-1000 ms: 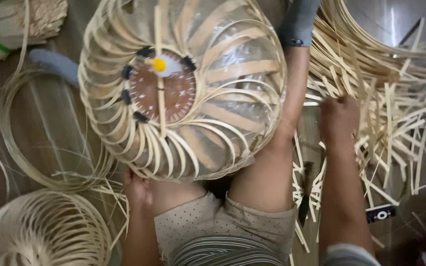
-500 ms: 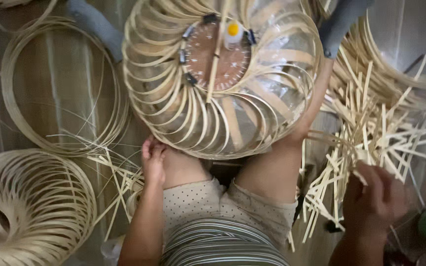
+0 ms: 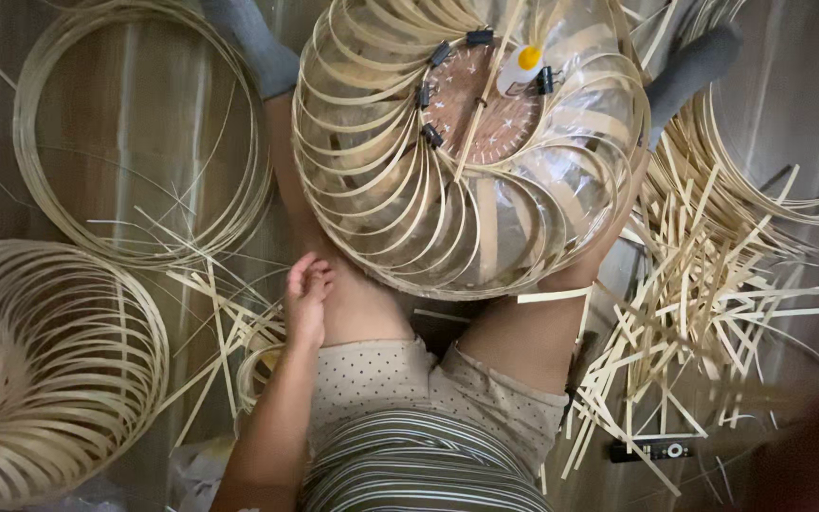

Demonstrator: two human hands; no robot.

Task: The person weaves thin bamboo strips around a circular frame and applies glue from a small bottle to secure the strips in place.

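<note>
A round lampshade frame of curved bamboo strips (image 3: 400,218) rests across my bare legs. At its centre is a wooden disc (image 3: 490,114) ringed with black clips, and a small white glue bottle with a yellow cap (image 3: 520,68) stands on it. My left hand (image 3: 307,303) lies on my left thigh just below the frame's rim, fingers loosely curled, holding nothing. My right hand (image 3: 812,455) is only a dark blur in the lower right corner, beside the loose bamboo strips (image 3: 703,284). Whether it holds a strip is unclear.
A flat coil of thin bamboo (image 3: 135,133) lies on the floor at upper left, and a finished bamboo shade (image 3: 40,370) lies on its side at lower left. More coils (image 3: 770,180) sit at upper right. A small black device (image 3: 651,450) lies among the strips.
My right hand has left the strip pile and dropped toward the lower right corner, now blurred. My left hand stays on the thigh. The view has shifted, so the frame sits higher.
</note>
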